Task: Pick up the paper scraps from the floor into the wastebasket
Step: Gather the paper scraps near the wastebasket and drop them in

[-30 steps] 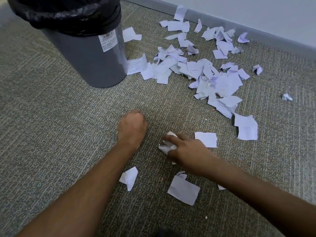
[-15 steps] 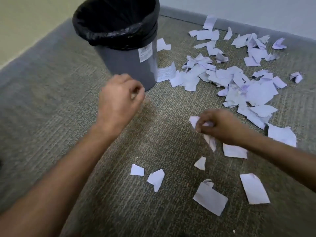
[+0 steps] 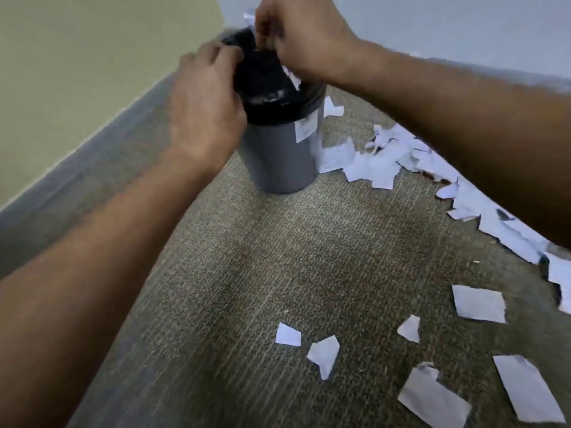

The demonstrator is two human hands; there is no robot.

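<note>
The left hand (image 3: 205, 103), fingers curled, is positioned at the rim of the grey plastic wastebasket (image 3: 279, 159) with black liner; contents not discernible. The right hand (image 3: 304, 35) pinches white paper scraps (image 3: 292, 76) above the opening. Loose torn white paper pieces (image 3: 478, 303) lie on the carpeted floor (image 3: 278, 257).

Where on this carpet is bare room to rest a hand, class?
Bare carpet runs from the wastebasket down to the loose scraps near the bottom, with the left arm on one side. It is crowded along the right, where the paper pile follows the right arm.
</note>
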